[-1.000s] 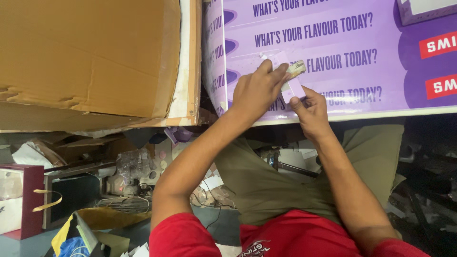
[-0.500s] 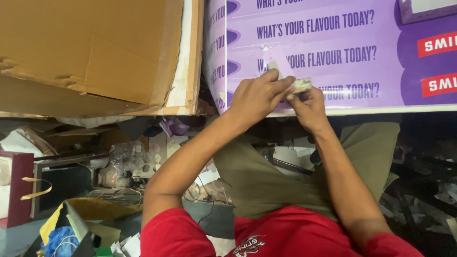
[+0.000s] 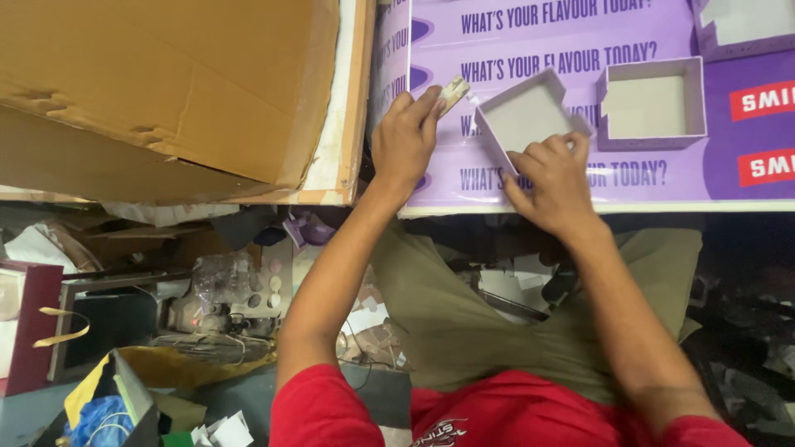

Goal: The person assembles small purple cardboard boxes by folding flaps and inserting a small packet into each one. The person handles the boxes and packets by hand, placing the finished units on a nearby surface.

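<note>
My left hand (image 3: 406, 136) pinches a small pale folded piece (image 3: 454, 89) between thumb and fingers, held over a purple printed board (image 3: 580, 33). My right hand (image 3: 551, 178) grips the near corner of a small shallow open box (image 3: 526, 116) with purple sides and a grey inside, tilted on the board. The two hands are a short way apart, with the pale piece close to the box's left corner. A second open box (image 3: 650, 103) of the same kind lies flat just to the right. Part of a third box (image 3: 737, 25) shows at the top right.
A large brown cardboard sheet (image 3: 166, 91) lies left of the board. Below it is clutter: a maroon bag with a yellow ribbon (image 3: 33, 327), crumpled clear plastic (image 3: 219, 277), and a blue and yellow bag (image 3: 103, 406). My olive-trousered lap (image 3: 464, 323) is under the board's edge.
Both hands were together on the small pale piece. Now they have parted: the left keeps the piece, and the right has taken hold of the small open box.
</note>
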